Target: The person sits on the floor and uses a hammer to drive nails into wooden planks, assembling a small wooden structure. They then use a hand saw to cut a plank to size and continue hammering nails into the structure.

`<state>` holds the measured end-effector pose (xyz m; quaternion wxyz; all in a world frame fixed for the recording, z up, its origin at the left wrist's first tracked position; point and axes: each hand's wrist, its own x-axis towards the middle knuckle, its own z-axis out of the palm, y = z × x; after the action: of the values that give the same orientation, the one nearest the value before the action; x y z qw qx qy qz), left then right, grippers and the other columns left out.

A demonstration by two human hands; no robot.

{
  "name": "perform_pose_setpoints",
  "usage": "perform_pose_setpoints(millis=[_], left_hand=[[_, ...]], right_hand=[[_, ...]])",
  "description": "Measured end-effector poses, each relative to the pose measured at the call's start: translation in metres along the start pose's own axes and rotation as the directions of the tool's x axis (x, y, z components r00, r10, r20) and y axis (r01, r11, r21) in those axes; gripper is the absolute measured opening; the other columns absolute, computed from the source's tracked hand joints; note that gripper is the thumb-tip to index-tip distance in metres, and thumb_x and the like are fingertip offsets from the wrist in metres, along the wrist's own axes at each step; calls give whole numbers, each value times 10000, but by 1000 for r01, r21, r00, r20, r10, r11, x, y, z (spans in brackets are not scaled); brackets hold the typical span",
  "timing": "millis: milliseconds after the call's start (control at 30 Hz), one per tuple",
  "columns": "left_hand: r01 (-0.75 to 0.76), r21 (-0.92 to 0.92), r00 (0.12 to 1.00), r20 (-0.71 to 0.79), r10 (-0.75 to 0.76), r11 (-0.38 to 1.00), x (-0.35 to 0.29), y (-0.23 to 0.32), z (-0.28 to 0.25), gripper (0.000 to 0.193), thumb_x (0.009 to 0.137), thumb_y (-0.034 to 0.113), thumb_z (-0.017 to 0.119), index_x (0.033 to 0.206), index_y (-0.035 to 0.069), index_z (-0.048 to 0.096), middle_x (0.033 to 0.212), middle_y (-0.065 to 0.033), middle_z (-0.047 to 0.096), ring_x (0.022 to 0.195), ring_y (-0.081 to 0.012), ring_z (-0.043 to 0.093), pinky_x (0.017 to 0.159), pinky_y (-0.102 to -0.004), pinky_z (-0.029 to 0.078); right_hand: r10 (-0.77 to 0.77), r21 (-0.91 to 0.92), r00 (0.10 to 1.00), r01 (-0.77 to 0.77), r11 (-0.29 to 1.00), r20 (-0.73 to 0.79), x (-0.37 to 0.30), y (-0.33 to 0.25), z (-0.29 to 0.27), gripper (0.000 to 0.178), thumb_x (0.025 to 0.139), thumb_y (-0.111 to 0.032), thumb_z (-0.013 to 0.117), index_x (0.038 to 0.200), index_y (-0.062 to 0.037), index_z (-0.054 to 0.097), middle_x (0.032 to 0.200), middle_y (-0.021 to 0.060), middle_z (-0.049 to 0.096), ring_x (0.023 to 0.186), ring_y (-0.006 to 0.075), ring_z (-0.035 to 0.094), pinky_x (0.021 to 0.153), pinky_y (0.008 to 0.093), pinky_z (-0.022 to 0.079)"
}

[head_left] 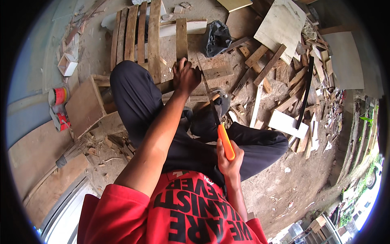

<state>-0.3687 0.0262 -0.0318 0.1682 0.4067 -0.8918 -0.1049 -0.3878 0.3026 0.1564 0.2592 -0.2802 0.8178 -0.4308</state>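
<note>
My right hand [230, 159] is closed around the orange handle of a hand saw [212, 100]. The saw's long, dark blade points away from me and passes just right of my left hand [187, 78]. With fingers curled, my left hand grips the near part of a narrow wooden plank [181, 38], which stretches away from me. Whether the saw teeth touch the wood cannot be made out. Below the blade, a short piece of wood [218, 72] lies crosswise. My legs are bent on both sides of the work.
Several slats form a wooden pallet [131, 34] at the far left. A black plastic bag [217, 38] sits beyond the saw. Scrap wood [270, 65] is heaped to the right, with a white board [288, 124]. A wooden box [85, 106] and red cans [60, 96] stand left.
</note>
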Motion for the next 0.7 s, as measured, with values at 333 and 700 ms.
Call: perform_pose_setpoints(millis=[333, 700], left_hand=[[-30, 45, 998, -62, 33, 999, 1, -3, 1, 222, 867, 200, 581, 759, 66, 721, 1028, -97, 678, 1247, -296, 480, 1050, -533, 316], [-12, 20, 1000, -10, 12, 1000, 1, 3, -7, 312, 897, 220, 566, 684, 58, 727, 1053, -100, 678, 1267, -294, 468, 1066, -519, 304]], right_hand=[[-35, 2, 999, 35, 999, 16, 4, 7, 1, 409, 931, -185, 699, 638, -18, 469, 502, 125, 438, 384, 226, 426, 426, 354, 343], [-14, -32, 1000, 14, 999, 11, 5, 4, 6, 406, 919, -189, 712, 637, -32, 465, 487, 125, 434, 377, 271, 427, 415, 361, 352]])
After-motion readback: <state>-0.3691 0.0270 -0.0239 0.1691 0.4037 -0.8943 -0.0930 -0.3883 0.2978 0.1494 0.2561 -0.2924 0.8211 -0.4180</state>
